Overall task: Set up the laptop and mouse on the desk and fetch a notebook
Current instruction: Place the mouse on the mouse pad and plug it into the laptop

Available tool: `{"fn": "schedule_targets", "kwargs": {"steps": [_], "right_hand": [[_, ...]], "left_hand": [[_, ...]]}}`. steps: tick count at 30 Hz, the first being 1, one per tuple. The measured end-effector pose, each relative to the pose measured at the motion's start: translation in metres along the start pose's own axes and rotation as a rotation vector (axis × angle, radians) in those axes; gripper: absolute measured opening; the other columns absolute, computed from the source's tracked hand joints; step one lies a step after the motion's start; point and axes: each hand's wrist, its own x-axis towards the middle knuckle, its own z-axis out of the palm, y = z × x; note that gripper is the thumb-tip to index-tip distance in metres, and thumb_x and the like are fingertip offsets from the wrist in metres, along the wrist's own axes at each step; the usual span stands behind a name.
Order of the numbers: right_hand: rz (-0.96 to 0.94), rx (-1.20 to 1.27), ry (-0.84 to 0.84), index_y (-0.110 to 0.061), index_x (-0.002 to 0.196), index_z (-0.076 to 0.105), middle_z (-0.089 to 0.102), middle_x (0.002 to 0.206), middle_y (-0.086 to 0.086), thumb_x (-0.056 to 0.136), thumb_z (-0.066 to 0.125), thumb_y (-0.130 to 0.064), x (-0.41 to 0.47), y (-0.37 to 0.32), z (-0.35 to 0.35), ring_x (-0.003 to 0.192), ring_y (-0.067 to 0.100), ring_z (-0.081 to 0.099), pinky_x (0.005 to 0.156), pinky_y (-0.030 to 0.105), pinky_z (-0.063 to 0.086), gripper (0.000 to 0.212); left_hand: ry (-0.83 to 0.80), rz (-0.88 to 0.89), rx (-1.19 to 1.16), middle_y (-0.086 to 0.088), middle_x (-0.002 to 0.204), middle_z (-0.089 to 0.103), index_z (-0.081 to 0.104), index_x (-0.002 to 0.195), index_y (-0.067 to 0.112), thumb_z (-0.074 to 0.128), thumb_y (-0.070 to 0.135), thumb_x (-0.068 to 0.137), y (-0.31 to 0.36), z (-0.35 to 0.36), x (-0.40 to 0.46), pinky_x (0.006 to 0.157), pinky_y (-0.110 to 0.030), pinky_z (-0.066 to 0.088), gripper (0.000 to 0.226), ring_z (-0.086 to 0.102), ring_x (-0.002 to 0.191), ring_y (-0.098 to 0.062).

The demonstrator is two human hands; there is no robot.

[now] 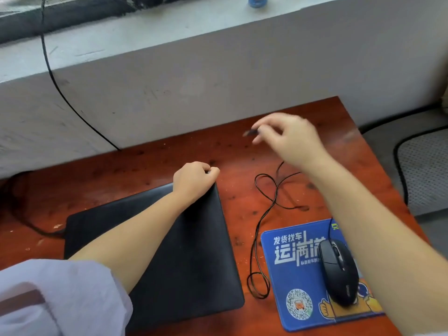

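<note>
Red-brown wooden desk (169, 156): carries everything; its far edge meets a grey concrete wall (218, 76).
Laptop (194, 263): black, lid closed, flat on the desk's left-middle, reaching toward the near edge.
Left hand (194, 179): curled into a loose fist at the laptop's far right corner, fingers hooked over the lid edge; the forearm lies across the lid, a pale lilac sleeve (55, 299) at the near left.
Right hand (288, 139): raised above the desk's far right part, thumb and fingertips pinched on a small dark plug (251, 132), blurred, likely the mouse cable's end.
Mouse cable (266, 202): thin, black, lying in loose loops on the bare wood between laptop and pad.
Mouse (338, 270): black, wired, resting on the pad near the desk's right edge, partly behind the right forearm.
Mouse pad (295, 275): blue with white Chinese lettering and a QR code, at the near right corner.
Notebook: not visible.
</note>
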Motion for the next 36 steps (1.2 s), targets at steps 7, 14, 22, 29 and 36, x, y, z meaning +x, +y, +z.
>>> {"fn": "schedule_targets", "kwargs": {"steps": [7,14,22,29,36], "right_hand": [[0.182,0.473,-0.539,-0.026,0.093,0.067,0.074,0.083,0.001,0.088,0.058,-0.021,-0.044,0.016,0.061,0.075,0.001,0.062,0.077,0.020,0.042,0.012],[0.107,0.422,-0.555,-0.027,0.091,0.071,0.071,0.090,-0.012,0.087,0.060,-0.021,-0.044,0.011,0.067,0.089,0.000,0.065,0.088,0.023,0.048,0.013],[0.079,0.453,-0.565,-0.022,0.094,0.072,0.075,0.085,-0.005,0.088,0.060,-0.020,-0.040,0.003,0.060,0.088,0.004,0.067,0.091,0.029,0.049,0.014],[0.086,0.390,-0.547,-0.025,0.091,0.072,0.074,0.076,-0.007,0.087,0.061,-0.021,-0.042,0.002,0.061,0.083,0.004,0.066,0.092,0.038,0.050,0.012],[0.058,0.442,-0.542,-0.020,0.093,0.072,0.074,0.078,-0.005,0.088,0.060,-0.018,-0.042,-0.004,0.059,0.082,0.002,0.066,0.086,0.027,0.049,0.014]], "left_hand": [[0.051,0.032,-0.063,0.000,0.043,0.026,0.029,0.049,0.017,0.043,0.033,0.076,-0.001,-0.018,-0.007,0.050,-0.028,0.028,0.035,0.028,0.045,-0.015],[0.066,0.049,-0.100,0.001,0.044,0.025,0.030,0.048,0.016,0.043,0.034,0.078,-0.001,-0.027,-0.009,0.050,-0.029,0.028,0.036,0.028,0.046,-0.015],[0.077,0.059,-0.114,0.003,0.045,0.030,0.036,0.048,0.017,0.044,0.032,0.080,0.000,-0.030,-0.010,0.053,-0.028,0.034,0.036,0.032,0.047,-0.013],[0.078,0.054,-0.126,0.003,0.043,0.026,0.031,0.045,0.018,0.044,0.032,0.079,0.001,-0.033,-0.011,0.052,-0.028,0.031,0.039,0.029,0.045,-0.014],[0.090,0.056,-0.138,0.004,0.044,0.025,0.029,0.046,0.019,0.044,0.032,0.079,0.002,-0.040,-0.014,0.053,-0.027,0.032,0.039,0.027,0.045,-0.012]]}}
